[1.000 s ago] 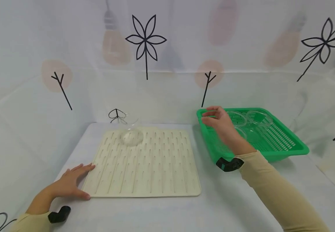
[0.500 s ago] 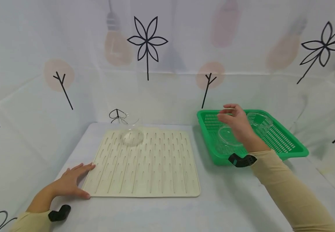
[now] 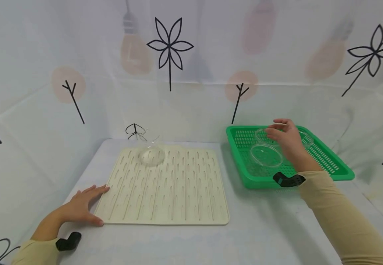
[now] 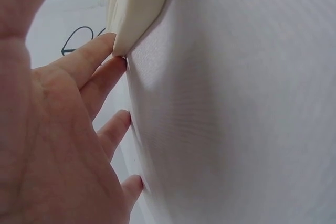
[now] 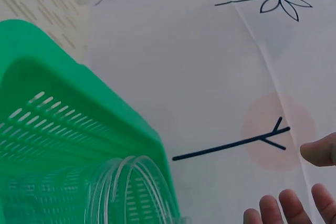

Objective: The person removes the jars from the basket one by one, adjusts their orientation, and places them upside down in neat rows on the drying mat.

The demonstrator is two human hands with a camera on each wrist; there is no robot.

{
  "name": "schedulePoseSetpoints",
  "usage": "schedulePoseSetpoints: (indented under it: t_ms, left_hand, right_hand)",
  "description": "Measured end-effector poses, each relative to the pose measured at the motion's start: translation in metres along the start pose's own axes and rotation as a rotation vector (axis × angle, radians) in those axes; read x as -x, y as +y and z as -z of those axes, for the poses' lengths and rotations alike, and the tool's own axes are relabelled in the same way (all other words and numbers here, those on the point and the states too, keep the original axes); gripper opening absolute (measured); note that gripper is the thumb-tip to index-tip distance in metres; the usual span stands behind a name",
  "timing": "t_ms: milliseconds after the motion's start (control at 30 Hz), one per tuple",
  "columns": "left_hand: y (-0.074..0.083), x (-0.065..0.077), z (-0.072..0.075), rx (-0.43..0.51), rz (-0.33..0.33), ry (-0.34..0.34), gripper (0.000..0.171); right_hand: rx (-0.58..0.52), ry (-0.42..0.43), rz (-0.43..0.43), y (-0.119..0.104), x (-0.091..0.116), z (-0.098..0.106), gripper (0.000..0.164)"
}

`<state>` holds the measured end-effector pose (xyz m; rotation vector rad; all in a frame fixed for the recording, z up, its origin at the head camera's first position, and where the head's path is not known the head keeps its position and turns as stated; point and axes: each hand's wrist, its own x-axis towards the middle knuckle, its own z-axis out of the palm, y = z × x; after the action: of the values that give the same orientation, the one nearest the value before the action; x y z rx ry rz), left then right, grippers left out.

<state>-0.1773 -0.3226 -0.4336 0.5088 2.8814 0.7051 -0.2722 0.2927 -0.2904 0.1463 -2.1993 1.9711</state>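
My left hand is spread at the left edge of the cream ridged drying mat; its index finger and thumb touch the edge. In the left wrist view, straight fingertips meet the mat's corner and the white cloth. My right hand hovers over the green slotted basket, fingers loosely bent and holding nothing. Beneath and beside it, clear round containers lie in the basket, partly hidden by the hand. Another clear container stands on the mat's far left part.
A white cloth covers the table, and a printed white curtain rises right behind the mat and basket. The basket's raised rim surrounds the containers. Another curtain wall stands close to the left hand.
My right hand has moved right across the basket, from its left rim toward the middle, uncovering the near-left container. The left hand, mat and container on the mat have stayed in place.
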Motion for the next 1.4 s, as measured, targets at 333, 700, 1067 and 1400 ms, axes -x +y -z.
schedulePoseSetpoints:
  t_ms: [333,700,1067,1400]
  left_hand:
    - [0.001,0.0,0.0,0.003,0.003,0.003,0.102]
    - [0.001,-0.001,-0.001,0.003,0.009,0.002,0.104]
    - [0.0,-0.002,-0.001,0.006,0.005,-0.001,0.103]
    - [-0.002,-0.002,-0.002,0.01,0.019,-0.004,0.104]
  right_hand:
    - [0.037,-0.043,0.025,0.013,-0.012,0.026,0.034]
    - [0.307,-0.196,0.068,0.038,-0.024,0.062,0.035]
    - [0.481,-0.443,0.084,0.048,-0.026,0.091,0.047]
    - [0.54,-0.611,-0.047,0.049,-0.022,0.1,0.062]
